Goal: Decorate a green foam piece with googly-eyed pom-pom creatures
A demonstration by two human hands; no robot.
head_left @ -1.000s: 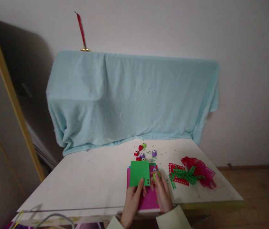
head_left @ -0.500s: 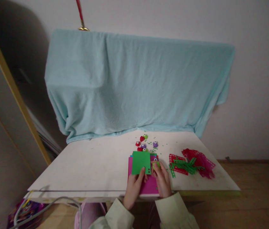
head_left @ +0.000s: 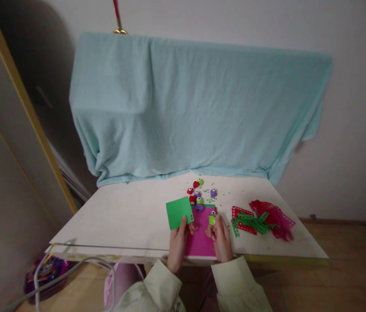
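Between the thumb and fingers of my left hand (head_left: 178, 242) I grip a flat, square green card (head_left: 178, 212), turned slightly askew, its near right corner under my thumb, just beside a few small reddish spots. My right hand (head_left: 222, 239) is closed on a small, rounded, lime-green plastic piece (head_left: 212, 220), the thumb against it and the fingers curled in below. A white, eye-like spot shows just above that piece; whether it belongs to it I cannot tell. Card and piece stand apart, with a gap between my hands.

Below and between my hands lies a rectangular magenta sheet (head_left: 201, 239), at the near edge of the white table (head_left: 131, 219). Just beyond them sits a cluster of small red, purple and green plastic pieces (head_left: 192, 200) with white eye spots. Farther out from my right hand, a lone purple plastic piece (head_left: 213, 193) stands near scattered tiny green bits (head_left: 212, 200). To the right of that hand is a tangled heap of red, green and magenta perforated strips (head_left: 251, 222). Well beyond both hands hangs a pale blue cloth (head_left: 218, 117).
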